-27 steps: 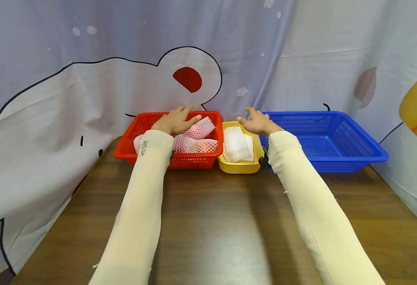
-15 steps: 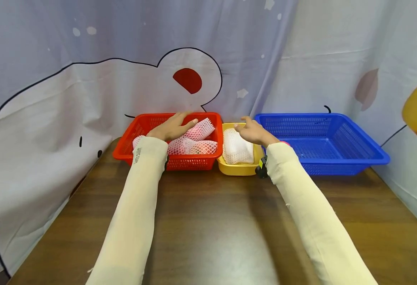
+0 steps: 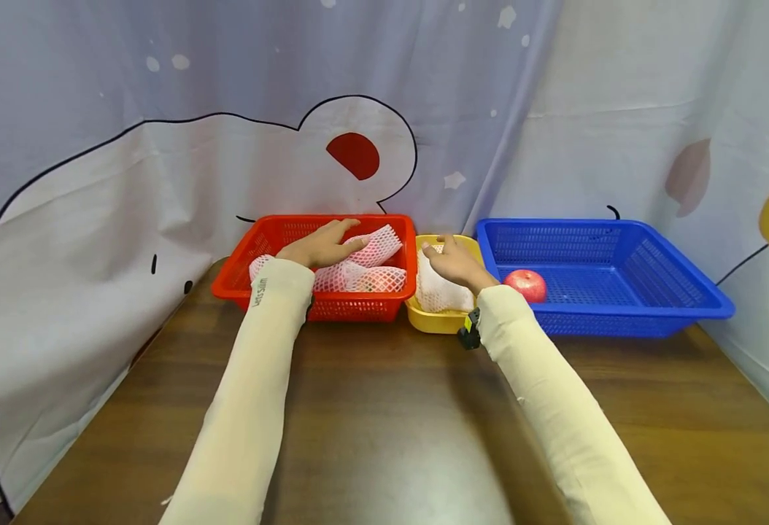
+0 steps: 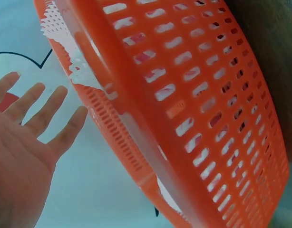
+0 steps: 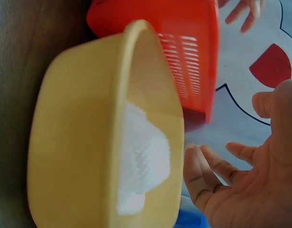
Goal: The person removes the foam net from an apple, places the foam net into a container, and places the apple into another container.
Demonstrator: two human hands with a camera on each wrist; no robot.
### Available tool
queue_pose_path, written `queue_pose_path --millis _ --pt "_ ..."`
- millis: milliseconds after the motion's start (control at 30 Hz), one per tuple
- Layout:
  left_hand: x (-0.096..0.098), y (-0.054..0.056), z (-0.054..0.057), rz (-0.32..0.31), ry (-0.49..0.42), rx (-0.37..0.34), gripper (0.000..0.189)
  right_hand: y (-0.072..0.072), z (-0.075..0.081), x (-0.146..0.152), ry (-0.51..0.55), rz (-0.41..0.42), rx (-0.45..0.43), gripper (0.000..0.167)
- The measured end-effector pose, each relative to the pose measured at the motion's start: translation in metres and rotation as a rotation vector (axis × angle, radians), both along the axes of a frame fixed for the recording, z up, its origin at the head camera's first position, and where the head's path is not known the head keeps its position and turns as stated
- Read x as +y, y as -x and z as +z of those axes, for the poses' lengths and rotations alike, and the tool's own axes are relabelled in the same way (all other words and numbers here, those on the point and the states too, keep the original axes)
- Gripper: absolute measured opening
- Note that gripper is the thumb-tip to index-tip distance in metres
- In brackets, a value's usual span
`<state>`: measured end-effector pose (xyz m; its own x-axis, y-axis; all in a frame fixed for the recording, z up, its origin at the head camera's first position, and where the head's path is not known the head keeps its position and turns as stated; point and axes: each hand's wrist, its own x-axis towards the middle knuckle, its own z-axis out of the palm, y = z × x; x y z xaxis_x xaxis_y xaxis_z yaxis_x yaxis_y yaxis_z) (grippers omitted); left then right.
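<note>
My left hand (image 3: 322, 246) hovers over the red basket (image 3: 358, 307), palm down and fingers spread, holding nothing. Inside that basket lie several fruits in pink and white foam nets (image 3: 378, 279). Above the yellow tub (image 3: 446, 323) is my right hand (image 3: 455, 262), its fingers loosely bent around nothing; the right wrist view shows a gap between the fingers (image 5: 198, 183) and the tub's contents. White foam nets (image 3: 440, 290) are heaped in the tub, partly hidden by this hand. A red apple (image 3: 526, 285) sits in the blue basket (image 3: 634, 312), near its left end, beside my right wrist.
All three containers stand side by side at the back of the brown wooden table (image 3: 384, 408). Right behind them hangs a printed curtain (image 3: 450, 146). A small black camera (image 3: 470, 332) is strapped at my right wrist.
My right hand has shifted left and lower over the yellow tub. The apple, earlier mostly hidden behind the right wrist, now shows. My left hand stays over the red basket, barely moved.
</note>
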<state>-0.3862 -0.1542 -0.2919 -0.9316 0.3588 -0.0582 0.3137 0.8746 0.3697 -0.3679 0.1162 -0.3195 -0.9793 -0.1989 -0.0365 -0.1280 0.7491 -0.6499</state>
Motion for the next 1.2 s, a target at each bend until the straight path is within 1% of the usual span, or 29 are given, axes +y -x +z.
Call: queue_pose_path --millis 133,333,433,500,600,767,867,1000,1100,1200 --pt "0.003 0.003 0.001 -0.017 0.027 -0.012 0.070 -0.002 -0.007 -0.006 0.020 -0.030 -0.037 0.068" --pt "0.015 0.009 0.010 -0.042 0.075 -0.038 0.071 -0.001 -0.013 -0.017 0.113 -0.037 -0.129 0.068" --pt "0.021 0.014 0.014 -0.065 0.074 -0.062 0.070 0.000 -0.017 -0.024 0.115 -0.029 -0.141 0.069" --pt "0.024 0.015 0.015 -0.079 0.069 -0.086 0.068 -0.001 -0.019 -0.028 0.098 -0.019 -0.146 0.069" --pt "0.027 0.017 0.015 -0.087 0.072 -0.115 0.069 0.000 -0.024 -0.033 0.098 -0.012 -0.138 0.062" --pt "0.032 0.019 0.011 -0.100 0.105 -0.146 0.067 0.002 -0.028 -0.041 0.130 -0.011 -0.077 0.042" --pt "0.034 0.020 0.009 -0.103 0.141 -0.159 0.064 0.003 -0.029 -0.045 0.167 -0.016 -0.067 0.039" --pt "0.038 0.019 0.008 -0.109 0.183 -0.185 0.063 0.003 -0.031 -0.048 0.245 -0.023 -0.104 0.038" --pt "0.041 0.018 0.006 -0.119 0.186 -0.218 0.061 0.003 -0.033 -0.049 0.282 -0.029 -0.121 0.035" --pt "0.043 0.017 0.006 -0.120 0.172 -0.270 0.059 0.003 -0.036 -0.051 0.301 -0.033 -0.118 0.033"
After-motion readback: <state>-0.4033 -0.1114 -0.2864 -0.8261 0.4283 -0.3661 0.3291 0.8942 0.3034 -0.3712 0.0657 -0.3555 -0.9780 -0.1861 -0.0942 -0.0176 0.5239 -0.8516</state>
